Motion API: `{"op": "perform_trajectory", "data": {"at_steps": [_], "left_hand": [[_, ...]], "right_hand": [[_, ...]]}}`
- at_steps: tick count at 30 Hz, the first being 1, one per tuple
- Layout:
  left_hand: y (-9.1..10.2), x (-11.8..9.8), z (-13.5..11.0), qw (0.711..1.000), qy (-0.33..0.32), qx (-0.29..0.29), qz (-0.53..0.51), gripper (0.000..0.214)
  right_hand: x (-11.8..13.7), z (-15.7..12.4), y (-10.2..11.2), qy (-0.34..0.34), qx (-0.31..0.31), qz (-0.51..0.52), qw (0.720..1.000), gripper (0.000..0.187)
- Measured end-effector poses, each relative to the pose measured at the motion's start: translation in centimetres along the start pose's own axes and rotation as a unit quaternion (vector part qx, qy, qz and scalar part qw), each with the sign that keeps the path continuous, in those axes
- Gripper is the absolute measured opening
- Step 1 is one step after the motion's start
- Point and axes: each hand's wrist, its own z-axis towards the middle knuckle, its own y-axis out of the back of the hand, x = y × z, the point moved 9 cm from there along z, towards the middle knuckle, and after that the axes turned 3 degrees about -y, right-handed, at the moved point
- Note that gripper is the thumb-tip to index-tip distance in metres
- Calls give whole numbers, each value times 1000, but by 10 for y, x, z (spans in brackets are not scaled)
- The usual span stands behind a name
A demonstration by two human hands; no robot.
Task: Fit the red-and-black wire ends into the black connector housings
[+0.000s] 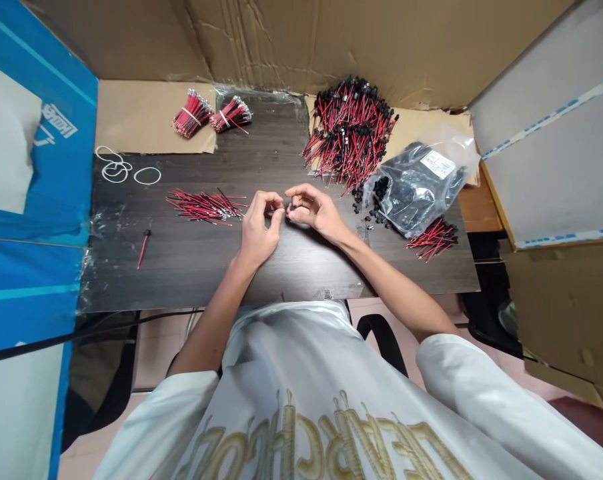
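Over the middle of the dark table, my two hands nearly meet at the fingertips. My right hand (314,208) is closed in a pinch on a small black connector housing (292,207). Opposite it, my left hand (262,223) pinches what looks like the end of a thin wire, mostly hidden by the fingers. Just left of that hand lies a loose pile of red and black wires (206,205) with metal tips. To the right, loose black connector housings (380,190) spill by the mouth of a clear plastic bag (416,183) full of black parts.
A big heap of red-black wires with black connectors (354,133) sits at the back. Two banded wire bundles (193,115) lie back left, near white rubber bands (115,170). A smaller wire pile (434,238) rests at right, one single wire (143,250) at left. Cardboard walls (301,40) enclose the table.
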Motion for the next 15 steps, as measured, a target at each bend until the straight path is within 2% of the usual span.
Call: {"op": "perform_trajectory", "data": {"at_steps": [5,15], "left_hand": [[-2,-3,0,1000,3,14,3,18],[-5,1,-2,999,14,29,7,15]], "right_hand": [[-2,0,-3,-5,11,-10,1000,59],[-2,1,0,-3,-6,20,1000,61]]}}
